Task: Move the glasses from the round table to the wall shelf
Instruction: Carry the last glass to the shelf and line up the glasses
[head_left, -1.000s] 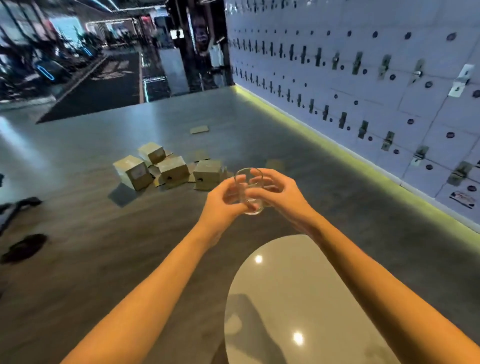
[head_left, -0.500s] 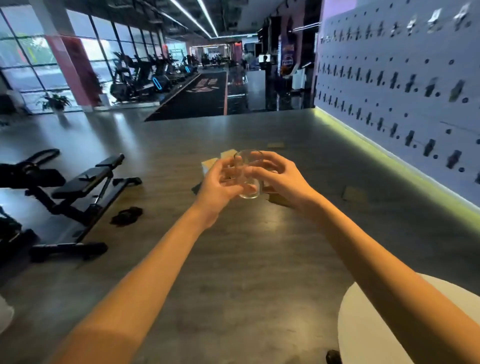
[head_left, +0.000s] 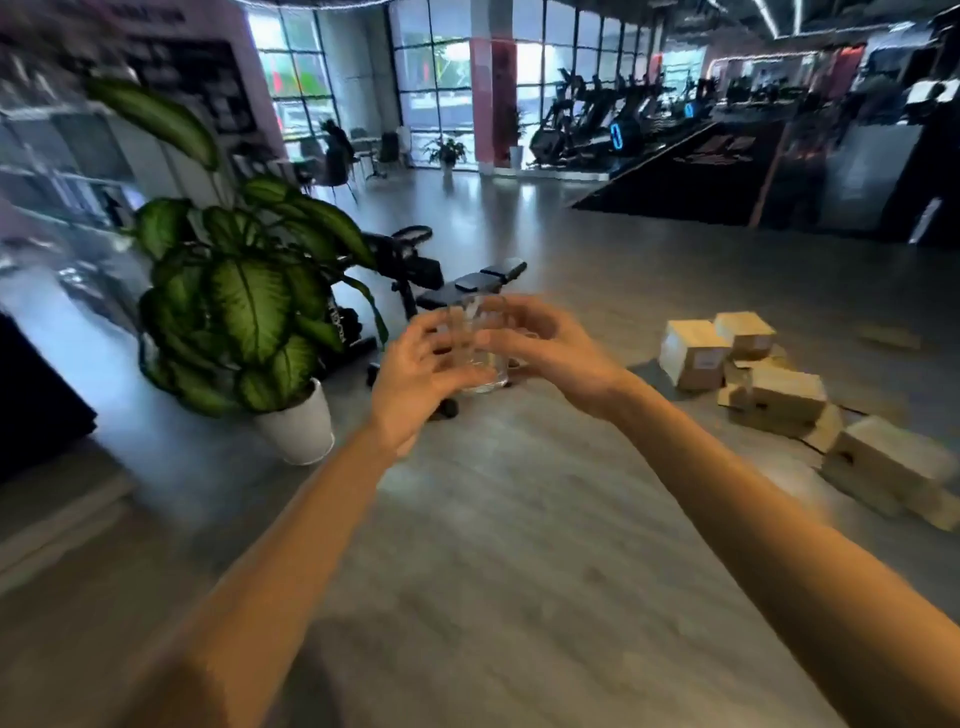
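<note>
A clear drinking glass (head_left: 480, 358) is held upright in front of me at chest height, between both hands. My left hand (head_left: 415, 379) wraps its left side and my right hand (head_left: 550, 353) wraps its right side, fingers curled around the wall. The glass is blurred by motion and partly hidden by my fingers. The round table and the wall shelf are out of view.
A large potted plant (head_left: 244, 306) in a white pot (head_left: 298, 431) stands to the left. A black workout bench (head_left: 467, 283) lies behind my hands. Several cardboard boxes (head_left: 769, 384) lie on the grey floor at the right. Treadmills (head_left: 587, 130) line the far windows.
The view has swung left, away from the pegged wall and the round table. The plant and windows have come into view. Both hands still hold the glass in front of me.
</note>
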